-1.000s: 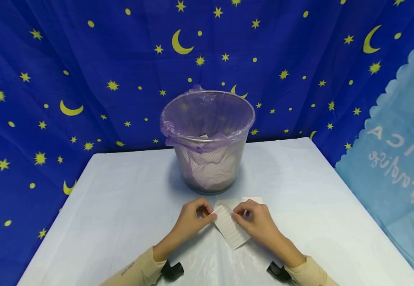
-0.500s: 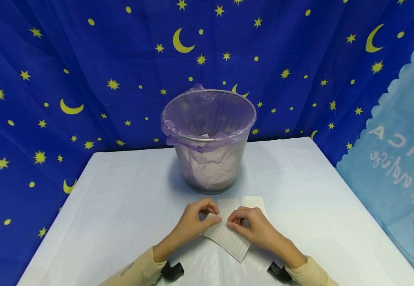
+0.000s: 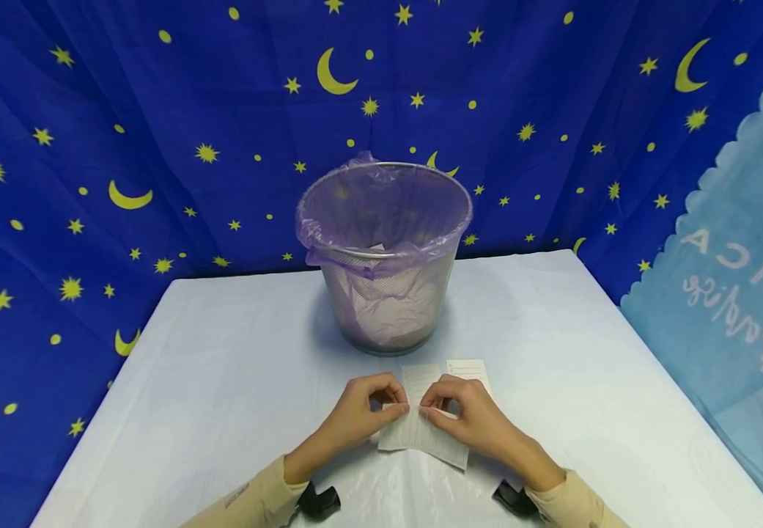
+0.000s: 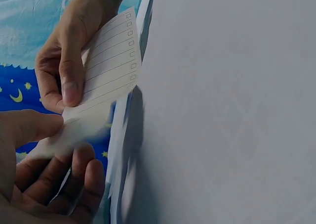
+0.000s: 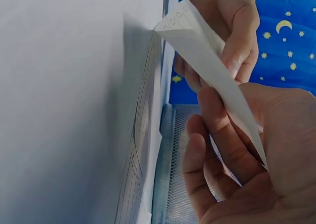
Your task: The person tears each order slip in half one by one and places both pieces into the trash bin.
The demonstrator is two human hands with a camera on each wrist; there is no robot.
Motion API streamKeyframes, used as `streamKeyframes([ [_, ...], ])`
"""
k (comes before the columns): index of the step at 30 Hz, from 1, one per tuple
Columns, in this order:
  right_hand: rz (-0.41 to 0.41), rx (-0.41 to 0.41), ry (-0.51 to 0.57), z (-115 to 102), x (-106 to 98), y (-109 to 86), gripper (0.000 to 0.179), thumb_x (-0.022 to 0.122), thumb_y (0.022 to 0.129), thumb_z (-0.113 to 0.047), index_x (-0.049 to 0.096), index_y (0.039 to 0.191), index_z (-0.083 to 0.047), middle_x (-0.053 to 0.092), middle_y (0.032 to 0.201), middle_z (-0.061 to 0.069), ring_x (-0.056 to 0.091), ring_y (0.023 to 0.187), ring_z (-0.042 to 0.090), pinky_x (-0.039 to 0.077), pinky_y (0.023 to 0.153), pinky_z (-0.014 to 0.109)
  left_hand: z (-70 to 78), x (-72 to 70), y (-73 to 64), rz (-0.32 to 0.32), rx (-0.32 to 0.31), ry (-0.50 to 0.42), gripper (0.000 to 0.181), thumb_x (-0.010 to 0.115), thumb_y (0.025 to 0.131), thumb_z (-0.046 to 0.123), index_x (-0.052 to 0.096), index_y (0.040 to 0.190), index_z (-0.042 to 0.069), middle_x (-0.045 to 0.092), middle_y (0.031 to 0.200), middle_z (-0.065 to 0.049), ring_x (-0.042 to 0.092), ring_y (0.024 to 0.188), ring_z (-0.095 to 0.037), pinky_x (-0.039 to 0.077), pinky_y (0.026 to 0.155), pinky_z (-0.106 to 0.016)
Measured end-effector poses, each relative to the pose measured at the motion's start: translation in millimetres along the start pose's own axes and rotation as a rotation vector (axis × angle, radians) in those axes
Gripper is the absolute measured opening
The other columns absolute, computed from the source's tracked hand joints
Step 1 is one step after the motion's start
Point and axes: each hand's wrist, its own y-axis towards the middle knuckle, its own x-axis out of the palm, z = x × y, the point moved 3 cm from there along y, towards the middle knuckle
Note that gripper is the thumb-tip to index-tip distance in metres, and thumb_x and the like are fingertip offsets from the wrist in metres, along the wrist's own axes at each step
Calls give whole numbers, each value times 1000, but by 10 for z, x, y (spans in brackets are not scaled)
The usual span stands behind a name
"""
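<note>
From here I've got a starry blue curtain (image 3: 242, 110) behind a white table (image 3: 223, 352), mesh bin (image 3: 388, 301) on top. Left hand (image 3: 358, 412) and right hand (image 3: 478, 416) are both pinching a lined slip (image 3: 438, 441), just in front of the bin.

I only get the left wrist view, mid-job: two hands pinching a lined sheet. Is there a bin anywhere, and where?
Observer: Yes. In the head view, a bin stands on the table, beyond the left hand, right hand and sheet.
Operator: Is it lined?
Observer: Yes, a purple bag hangs over its top.
Operator: Anything inside?
Observer: A small white piece shows inside, toward the front; too small to identify.
</note>
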Motion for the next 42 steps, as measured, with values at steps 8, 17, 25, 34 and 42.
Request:
streamKeyframes([
  [8, -19, -10, 2, -8, -20, 51, 5, 80, 95, -16, 77, 94, -20, 70, 87, -13, 63, 78, -1, 56, 67, 27, 24, 37, 10, -29, 2, -35, 6, 75, 97, 6, 76, 96, 12, 76, 94, -3, 74, 94, -16, 61, 86, -30],
  [17, -15, 19, -2, 22, -57, 93, 6, 79, 97, -25, 79, 95, -20, 70, 89, -13, 65, 81, 1, 58, 72, 30, -24, 56, 72, -10, 47, -56, 2, 76, 97, 7, 75, 97, 8, 76, 94, -3, 75, 97, -25, 61, 94, -35],
  [25, -2, 27, 19, 39, -48, 80, 8, 79, 96, -23, 79, 98, -16, 72, 93, -10, 66, 85, 4, 60, 77, 33, -33, 62, 56, 2, -20, -97, 5, 77, 96, 5, 74, 95, 9, 74, 93, -7, 72, 91, -15, 61, 87, -31],
  [34, -18, -21, 21, 39, -35, 88, 8, 81, 95, -22, 78, 98, -15, 72, 93, -10, 67, 85, 3, 61, 77, 33, -41, 76, 71, -16, -4, -84, 6, 77, 97, 10, 75, 97, 5, 75, 93, -5, 72, 91, -12, 61, 87, -32],
  [42, -30, -31, 16, 17, -12, 89, 10, 84, 90, -13, 77, 95, -19, 72, 91, -10, 66, 82, 2, 58, 72, 29, -33, 71, 73, -55, -34, -82, 4, 75, 97, 8, 74, 94, 7, 75, 93, -4, 71, 91, -13, 61, 88, -32],
])
